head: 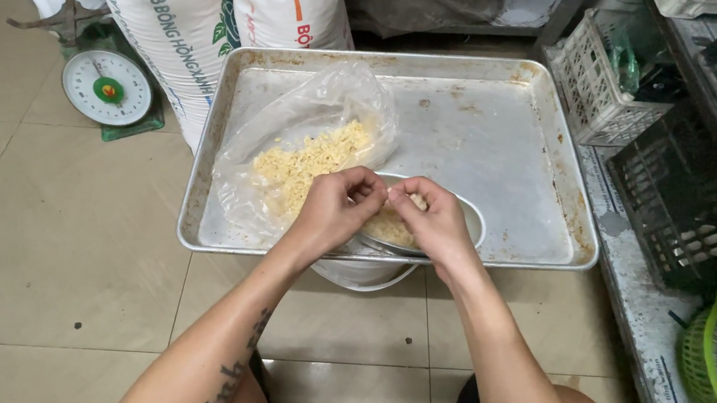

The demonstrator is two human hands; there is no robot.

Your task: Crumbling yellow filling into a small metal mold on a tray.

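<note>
Bare forearms are reaching forward from the bottom of the view, bringing both hands together over the near edge of a large metal tray (509, 147) that is sitting low above the tiled floor (54, 266). The left hand (335, 208) and right hand (437, 219) are meeting fingertip to fingertip, each curled and pinching a small pale piece (417, 202) between them, probably a clove being peeled, though it is too small to be sure. They are working directly above a shallow metal bowl (473, 219) resting on the tray's near edge, so whatever falls is landing in it. On the tray's left half, a clear plastic bag (313, 124) is lying open with yellowish chopped bits (309, 164) spilling toward the hands, keeping the supply within reach. Left of the tray, a round dial scale (107, 89) is standing on the floor beside white printed sacks (173, 9). Right of the tray, plastic crates (691, 203) and a white basket (597, 85) are standing along a ledge.
</note>
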